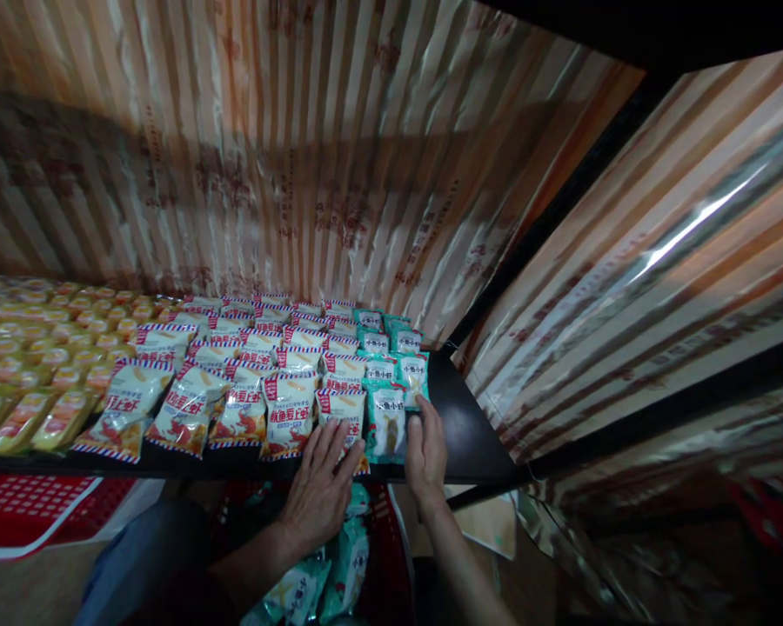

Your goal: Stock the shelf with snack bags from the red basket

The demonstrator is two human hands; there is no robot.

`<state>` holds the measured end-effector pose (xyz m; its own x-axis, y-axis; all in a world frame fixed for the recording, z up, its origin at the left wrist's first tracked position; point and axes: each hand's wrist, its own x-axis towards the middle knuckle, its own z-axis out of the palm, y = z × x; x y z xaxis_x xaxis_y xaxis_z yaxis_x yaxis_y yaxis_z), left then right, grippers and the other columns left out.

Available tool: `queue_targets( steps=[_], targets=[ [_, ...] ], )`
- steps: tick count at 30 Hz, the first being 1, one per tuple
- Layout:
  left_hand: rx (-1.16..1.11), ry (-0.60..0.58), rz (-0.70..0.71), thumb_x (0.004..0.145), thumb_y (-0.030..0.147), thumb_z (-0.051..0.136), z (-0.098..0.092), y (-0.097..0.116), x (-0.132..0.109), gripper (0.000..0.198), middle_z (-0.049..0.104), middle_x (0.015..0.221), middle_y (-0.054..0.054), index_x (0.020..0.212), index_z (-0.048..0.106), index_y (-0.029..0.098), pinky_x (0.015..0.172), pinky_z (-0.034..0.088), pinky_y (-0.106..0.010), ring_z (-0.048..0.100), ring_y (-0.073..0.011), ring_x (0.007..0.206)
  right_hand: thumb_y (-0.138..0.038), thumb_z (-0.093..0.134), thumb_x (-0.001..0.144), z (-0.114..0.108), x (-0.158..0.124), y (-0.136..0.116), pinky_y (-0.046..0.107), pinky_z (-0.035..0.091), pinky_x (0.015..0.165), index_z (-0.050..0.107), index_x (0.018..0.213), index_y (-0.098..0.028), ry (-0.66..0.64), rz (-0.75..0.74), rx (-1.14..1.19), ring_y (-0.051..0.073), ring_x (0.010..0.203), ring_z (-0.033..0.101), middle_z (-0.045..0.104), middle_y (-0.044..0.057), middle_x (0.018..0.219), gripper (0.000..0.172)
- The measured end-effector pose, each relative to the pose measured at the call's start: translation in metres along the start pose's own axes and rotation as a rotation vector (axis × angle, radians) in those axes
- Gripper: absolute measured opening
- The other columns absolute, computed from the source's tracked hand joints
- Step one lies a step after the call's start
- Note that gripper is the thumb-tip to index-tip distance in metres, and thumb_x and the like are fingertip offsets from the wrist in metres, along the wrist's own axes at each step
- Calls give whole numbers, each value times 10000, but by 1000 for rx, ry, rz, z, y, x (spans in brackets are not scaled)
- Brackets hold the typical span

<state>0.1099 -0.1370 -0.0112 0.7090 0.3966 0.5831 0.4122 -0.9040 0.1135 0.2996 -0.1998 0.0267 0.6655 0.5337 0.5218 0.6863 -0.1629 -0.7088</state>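
Note:
On a dark shelf (465, 435) stand rows of small snack bags. My left hand (319, 487) lies with fingers stretched out and a little apart over the lower front of a white snack bag (343, 405) with red lettering and a striped edge. Beside that bag is a teal snack bag (386, 422) at the front of its rows. My right hand (426, 452) is at its right side, fingers extended upward along the edge; whether they touch it I cannot tell. More teal bags (413, 372) stand behind. Neither hand grips anything visible.
Yellow-wrapped packs (58, 417) fill the shelf's left part. Below, a red basket (398, 539) holds more teal bags (345, 565); another red basket (32, 509) is at lower left. Striped, shiny sheeting (365, 174) covers the back, and a dark frame post (561, 209) slants at right.

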Motion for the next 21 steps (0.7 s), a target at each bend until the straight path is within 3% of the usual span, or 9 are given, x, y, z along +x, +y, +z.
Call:
queue_targets(
  steps=[5,11,15,18,21],
  targets=[
    [45,64,-64,871,282,516,-5,-10,-5,578,298,1529,-102,1426,363,229,1140,205,-493,139,-314,1439,-421,334,933,22,28,-35,486,309,1098,555,1265,-203,-159,-240,-27,241,1287,441,544,107,1338,454],
    [31,86,-113,870,334,525,-9,-21,-6,584,269,1541,-99,1426,360,263,1130,207,-489,156,-313,1436,-487,251,947,76,77,-70,473,279,1115,570,1271,-194,-354,-335,-86,244,1317,416,584,90,1308,540],
    [18,110,-133,862,366,533,-14,-25,-1,616,255,1544,-113,1437,339,264,1123,202,-495,163,-328,1432,-523,170,949,111,112,-87,443,276,1116,572,1267,-182,-481,-337,-89,232,1296,444,589,95,1305,616],
    [27,141,-172,862,364,527,-18,-31,4,609,284,1535,-101,1434,348,257,1133,169,-505,156,-327,1433,-579,137,932,134,134,-93,397,297,1108,577,1257,-179,-588,-212,-64,223,1268,485,596,97,1297,678],
    [36,157,-203,869,336,505,-20,-36,9,586,349,1508,-80,1429,362,238,1145,142,-484,148,-305,1436,-631,129,911,155,152,-92,425,325,1084,608,1212,-175,-606,-100,-75,255,1249,509,621,121,1257,726]
  ],
)
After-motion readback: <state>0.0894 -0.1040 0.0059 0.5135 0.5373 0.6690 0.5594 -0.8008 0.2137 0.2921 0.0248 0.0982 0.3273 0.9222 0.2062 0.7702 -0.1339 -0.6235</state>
